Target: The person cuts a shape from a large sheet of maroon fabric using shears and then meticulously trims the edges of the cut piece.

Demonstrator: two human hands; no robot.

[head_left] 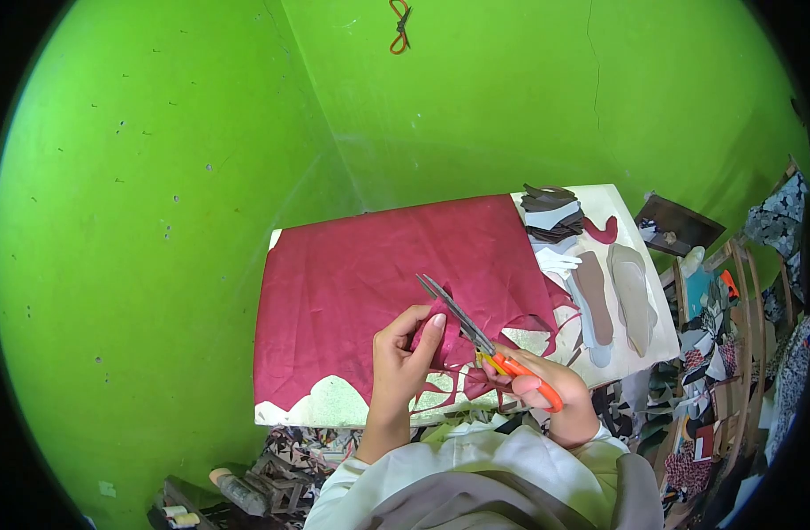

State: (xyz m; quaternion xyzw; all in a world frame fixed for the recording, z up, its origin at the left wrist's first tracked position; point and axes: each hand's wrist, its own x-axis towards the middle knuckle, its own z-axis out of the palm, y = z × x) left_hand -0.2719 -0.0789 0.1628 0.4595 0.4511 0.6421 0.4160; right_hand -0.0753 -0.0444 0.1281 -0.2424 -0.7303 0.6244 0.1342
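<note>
A large maroon fabric sheet point(369, 274) covers most of the pale table, its near edge cut into curves. My left hand point(405, 349) pinches a small maroon fabric piece point(446, 343) between thumb and fingers, above the near part of the sheet. In my right hand point(551, 367) is a pair of scissors point(465, 318) with orange handles, my fingers through the loops. Its blades point away and to the left, slightly apart at the tips, crossing right beside the held piece. Thin maroon offcuts point(431, 389) hang and lie below both hands.
On the table's right side point(630, 208) lie a stack of dark and grey cut pieces point(551, 216), a curved maroon piece point(602, 230) and sole-shaped pieces point(630, 296). Fabric scraps point(705, 380) fill a wooden rack at right. Orange-handled scissors point(399, 26) hang on the green wall.
</note>
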